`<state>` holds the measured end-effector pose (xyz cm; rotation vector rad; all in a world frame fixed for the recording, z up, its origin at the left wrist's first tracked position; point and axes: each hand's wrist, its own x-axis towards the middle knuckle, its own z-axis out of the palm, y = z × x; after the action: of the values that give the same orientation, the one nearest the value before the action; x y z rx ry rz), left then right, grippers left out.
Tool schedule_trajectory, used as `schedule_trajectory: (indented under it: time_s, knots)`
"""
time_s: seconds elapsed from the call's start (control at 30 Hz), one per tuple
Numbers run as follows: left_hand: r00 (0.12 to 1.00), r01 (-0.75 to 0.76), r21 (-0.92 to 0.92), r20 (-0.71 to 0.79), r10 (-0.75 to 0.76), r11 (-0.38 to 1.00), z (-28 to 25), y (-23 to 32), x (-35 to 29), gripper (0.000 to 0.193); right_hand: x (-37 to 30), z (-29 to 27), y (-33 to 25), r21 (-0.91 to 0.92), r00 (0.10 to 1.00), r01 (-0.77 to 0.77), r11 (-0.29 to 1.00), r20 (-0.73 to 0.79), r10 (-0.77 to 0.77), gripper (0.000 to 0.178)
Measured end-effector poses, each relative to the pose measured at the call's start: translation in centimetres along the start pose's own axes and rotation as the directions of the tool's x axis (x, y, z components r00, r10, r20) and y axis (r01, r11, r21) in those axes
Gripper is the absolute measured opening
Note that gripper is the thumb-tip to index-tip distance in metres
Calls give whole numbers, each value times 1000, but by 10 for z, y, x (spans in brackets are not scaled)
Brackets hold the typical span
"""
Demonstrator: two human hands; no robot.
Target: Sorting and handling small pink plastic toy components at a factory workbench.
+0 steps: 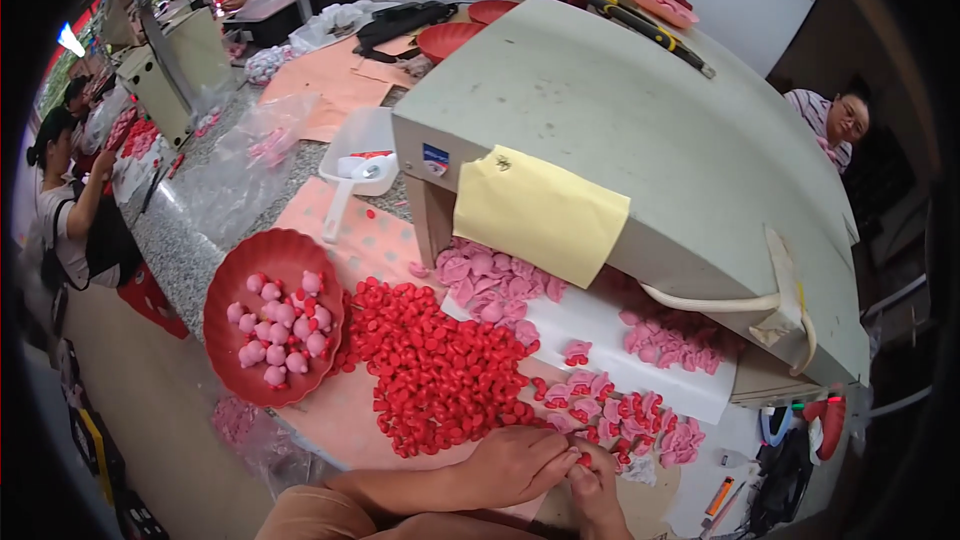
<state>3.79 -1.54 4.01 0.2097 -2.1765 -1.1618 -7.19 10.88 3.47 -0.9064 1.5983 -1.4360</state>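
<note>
Between fingertips (572,462), tiny red piece (584,459), half-hidden.

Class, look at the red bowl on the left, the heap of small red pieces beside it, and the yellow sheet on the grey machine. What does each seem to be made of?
Red bowl: probably moulded plastic, smooth with a slight sheen.
Small red pieces: likely plastic or rubber; uniform colour, glossy glints.
Yellow sheet: looks like paper, matte, bending over the edge of the grey machine.
</note>
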Motion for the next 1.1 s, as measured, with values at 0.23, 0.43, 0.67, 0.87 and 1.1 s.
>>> schedule_trajectory:
  time_s: [0.23,0.43,0.67,0.87,1.1]
  knots:
    - [999,-7,22,40,6,1000,4,2,-6,12,5,1,-6,-127,975,221,967,12,-221,18]
    - [998,-62,68,-13,63,996,3,13,-10,9,-17,8,0,204,997,-74,976,6,75,22]
    - [975,-194,212,-66,212,958,8,-3,-1,15,0,3,5,-92,971,230,969,-53,-235,29]
    - [988,29,101,150,-44,994,5,6,12,21,11,-20,9,-403,864,468,787,19,-504,26]
    - [986,-116,141,139,97,983,13,4,4,20,-10,-14,6,-272,936,339,901,-3,-353,24]
